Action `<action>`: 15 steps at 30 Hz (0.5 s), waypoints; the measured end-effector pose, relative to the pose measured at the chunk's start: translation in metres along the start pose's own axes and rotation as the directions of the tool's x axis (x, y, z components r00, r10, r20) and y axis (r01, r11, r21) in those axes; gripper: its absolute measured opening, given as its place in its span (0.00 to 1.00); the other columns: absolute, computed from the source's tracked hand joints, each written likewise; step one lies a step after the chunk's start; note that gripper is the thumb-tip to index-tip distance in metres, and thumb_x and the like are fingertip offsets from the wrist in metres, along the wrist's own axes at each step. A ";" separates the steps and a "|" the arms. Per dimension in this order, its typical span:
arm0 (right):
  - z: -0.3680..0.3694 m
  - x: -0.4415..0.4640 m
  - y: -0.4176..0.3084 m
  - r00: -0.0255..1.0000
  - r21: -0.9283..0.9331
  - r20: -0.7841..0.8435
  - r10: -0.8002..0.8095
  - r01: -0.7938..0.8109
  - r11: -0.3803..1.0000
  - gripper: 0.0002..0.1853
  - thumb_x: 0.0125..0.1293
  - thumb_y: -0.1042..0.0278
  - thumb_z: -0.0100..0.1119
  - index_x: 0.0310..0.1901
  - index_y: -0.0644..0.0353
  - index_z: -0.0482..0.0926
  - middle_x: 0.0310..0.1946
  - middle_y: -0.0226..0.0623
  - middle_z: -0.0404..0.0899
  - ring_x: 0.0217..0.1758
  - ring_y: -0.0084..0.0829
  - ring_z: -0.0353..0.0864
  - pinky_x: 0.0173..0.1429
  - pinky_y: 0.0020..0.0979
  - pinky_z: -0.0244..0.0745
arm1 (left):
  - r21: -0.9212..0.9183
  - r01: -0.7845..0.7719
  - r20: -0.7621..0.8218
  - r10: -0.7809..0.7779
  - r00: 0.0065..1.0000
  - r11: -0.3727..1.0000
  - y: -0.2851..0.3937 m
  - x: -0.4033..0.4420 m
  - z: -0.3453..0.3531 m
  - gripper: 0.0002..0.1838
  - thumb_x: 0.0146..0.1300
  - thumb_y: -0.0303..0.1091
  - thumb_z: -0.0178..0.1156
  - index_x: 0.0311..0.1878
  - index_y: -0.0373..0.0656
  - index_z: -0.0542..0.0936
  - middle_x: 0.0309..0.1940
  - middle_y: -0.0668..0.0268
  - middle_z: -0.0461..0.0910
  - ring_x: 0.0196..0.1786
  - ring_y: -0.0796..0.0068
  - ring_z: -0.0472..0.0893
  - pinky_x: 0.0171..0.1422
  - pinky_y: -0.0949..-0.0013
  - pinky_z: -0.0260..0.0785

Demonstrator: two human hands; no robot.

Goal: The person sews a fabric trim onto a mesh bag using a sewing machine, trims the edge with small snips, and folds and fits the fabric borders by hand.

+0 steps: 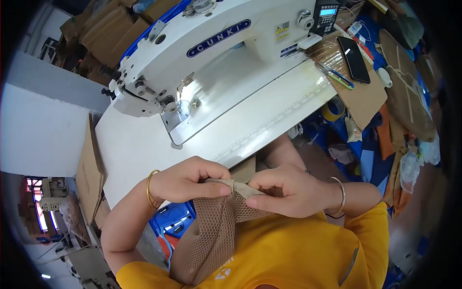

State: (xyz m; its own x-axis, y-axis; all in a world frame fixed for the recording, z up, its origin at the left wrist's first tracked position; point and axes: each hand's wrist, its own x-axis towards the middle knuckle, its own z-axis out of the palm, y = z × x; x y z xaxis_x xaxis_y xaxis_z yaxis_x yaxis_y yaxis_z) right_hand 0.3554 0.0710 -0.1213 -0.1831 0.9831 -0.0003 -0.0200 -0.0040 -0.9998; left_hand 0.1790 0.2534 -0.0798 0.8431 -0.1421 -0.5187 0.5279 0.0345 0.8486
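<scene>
A tan mesh fabric piece (211,226) with a pale beige band (239,188) along its top edge hangs in front of the yellow shirt. My left hand (195,180) pinches the band between thumb and fingers, left of a small seam or knot. On the other side of that seam, my right hand (291,191) is closed on the same band, thumb on top. The mesh falls in folds below my left hand. Both hands are just off the near edge of the white sewing table (139,154).
A white sewing machine (211,48) stands on the table, its needle area lit. Scissors (334,75) and a black phone (353,59) lie on cardboard (370,98) at the right. A blue tray (174,219) sits below the table edge. Wrapped bundles and fabric scraps crowd the right side.
</scene>
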 end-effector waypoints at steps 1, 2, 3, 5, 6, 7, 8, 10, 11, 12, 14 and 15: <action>-0.001 -0.001 -0.001 0.999 0.023 0.027 0.045 -0.045 0.999 0.11 0.66 0.64 0.58 0.30 0.62 0.74 0.16 0.37 0.70 0.17 0.31 0.68 0.25 0.31 0.61 | 0.038 0.029 0.027 -0.030 0.999 0.999 0.002 0.002 0.000 0.12 0.69 0.38 0.59 0.41 0.37 0.79 0.29 0.78 0.73 0.32 0.90 0.66 0.35 0.79 0.60; -0.001 -0.003 -0.003 0.999 0.021 0.023 0.047 -0.047 0.999 0.11 0.66 0.64 0.58 0.30 0.62 0.74 0.16 0.37 0.70 0.17 0.31 0.68 0.25 0.31 0.61 | 0.039 0.027 0.031 -0.028 0.999 0.999 0.006 0.002 0.002 0.12 0.69 0.38 0.59 0.41 0.37 0.79 0.29 0.78 0.73 0.32 0.90 0.66 0.35 0.79 0.60; -0.002 -0.005 -0.005 1.000 -0.061 0.021 0.011 -0.010 0.998 0.11 0.65 0.65 0.59 0.30 0.62 0.74 0.17 0.36 0.71 0.18 0.32 0.69 0.24 0.32 0.62 | 0.194 -0.008 0.008 0.006 1.000 0.981 0.012 0.003 0.004 0.10 0.66 0.36 0.61 0.40 0.37 0.80 0.28 0.76 0.73 0.31 0.88 0.67 0.33 0.77 0.61; 0.001 -0.009 -0.002 1.000 -0.144 0.015 -0.025 0.027 0.989 0.10 0.64 0.66 0.59 0.30 0.62 0.74 0.17 0.36 0.71 0.19 0.33 0.70 0.24 0.32 0.63 | 0.349 -0.041 -0.003 0.045 0.999 0.936 0.016 0.005 0.010 0.09 0.63 0.34 0.63 0.39 0.38 0.80 0.26 0.74 0.72 0.29 0.86 0.68 0.31 0.76 0.62; 0.006 -0.010 0.005 0.965 -0.422 -0.060 -0.254 0.206 0.883 0.08 0.62 0.67 0.59 0.29 0.62 0.74 0.18 0.35 0.71 0.20 0.33 0.70 0.25 0.31 0.64 | 0.723 -0.223 -0.007 0.330 0.944 0.654 0.014 0.005 0.017 0.08 0.59 0.32 0.63 0.38 0.38 0.80 0.25 0.72 0.71 0.27 0.83 0.69 0.30 0.74 0.63; 0.009 -0.011 0.008 0.876 -0.673 -0.064 -0.479 0.317 0.669 0.07 0.60 0.68 0.59 0.29 0.61 0.74 0.19 0.33 0.70 0.21 0.33 0.71 0.25 0.31 0.66 | 0.940 -0.273 0.115 0.564 0.818 0.204 0.013 0.006 0.022 0.08 0.55 0.29 0.62 0.37 0.38 0.80 0.24 0.71 0.70 0.25 0.79 0.70 0.28 0.73 0.64; 0.009 -0.015 0.006 0.853 -0.848 0.034 -0.521 0.300 0.437 0.06 0.55 0.68 0.57 0.32 0.61 0.75 0.21 0.30 0.69 0.23 0.30 0.71 0.27 0.29 0.68 | 0.962 -0.273 0.231 0.622 0.748 -0.029 0.017 0.005 0.026 0.10 0.47 0.28 0.60 0.35 0.36 0.80 0.22 0.70 0.67 0.24 0.75 0.71 0.26 0.73 0.64; 0.016 -0.023 0.006 0.835 -0.886 0.063 -0.547 0.299 0.353 0.08 0.54 0.67 0.56 0.33 0.61 0.76 0.22 0.28 0.69 0.24 0.28 0.70 0.27 0.28 0.67 | 0.960 -0.212 0.280 0.653 0.703 -0.183 0.008 0.003 0.035 0.11 0.47 0.27 0.60 0.35 0.35 0.79 0.22 0.70 0.68 0.25 0.76 0.70 0.25 0.74 0.63; 0.017 -0.025 0.006 0.812 -0.919 0.098 -0.575 0.296 0.261 0.10 0.53 0.67 0.54 0.35 0.61 0.77 0.22 0.27 0.68 0.24 0.26 0.70 0.28 0.27 0.67 | 0.933 -0.134 0.336 0.673 0.659 -0.335 0.004 0.002 0.038 0.11 0.46 0.27 0.60 0.35 0.33 0.79 0.23 0.70 0.69 0.25 0.78 0.70 0.24 0.76 0.62; 0.016 -0.025 0.005 0.813 -0.919 0.092 -0.575 0.292 0.265 0.10 0.53 0.67 0.54 0.35 0.61 0.77 0.22 0.27 0.68 0.24 0.26 0.70 0.28 0.27 0.67 | 0.932 -0.139 0.340 0.670 0.660 -0.335 0.002 0.001 0.040 0.11 0.46 0.27 0.60 0.35 0.33 0.79 0.23 0.70 0.69 0.25 0.78 0.70 0.24 0.76 0.62; 0.015 -0.028 0.006 0.804 -0.880 0.079 -0.590 0.334 0.337 0.13 0.50 0.69 0.64 0.38 0.61 0.81 0.20 0.23 0.67 0.21 0.23 0.68 0.24 0.25 0.62 | 0.927 -0.114 0.349 0.706 0.616 -0.358 -0.003 -0.002 0.043 0.11 0.46 0.27 0.62 0.35 0.33 0.79 0.24 0.68 0.71 0.24 0.79 0.70 0.23 0.79 0.60; 0.016 -0.030 0.008 0.806 -0.878 0.072 -0.588 0.330 0.346 0.13 0.50 0.69 0.64 0.38 0.61 0.81 0.20 0.23 0.67 0.21 0.23 0.68 0.24 0.25 0.62 | 0.927 -0.121 0.349 0.703 0.620 -0.354 -0.004 -0.002 0.045 0.11 0.46 0.27 0.62 0.35 0.33 0.79 0.24 0.68 0.71 0.24 0.79 0.70 0.23 0.79 0.60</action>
State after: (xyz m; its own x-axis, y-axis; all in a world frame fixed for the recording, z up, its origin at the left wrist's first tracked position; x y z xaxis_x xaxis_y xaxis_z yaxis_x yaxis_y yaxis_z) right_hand 0.3448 0.0386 -0.1292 -0.2063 0.7813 0.5890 0.7958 0.4842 -0.3636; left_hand 0.1707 0.2093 -0.0775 0.8579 -0.4091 0.3109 -0.3841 -0.9125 -0.1410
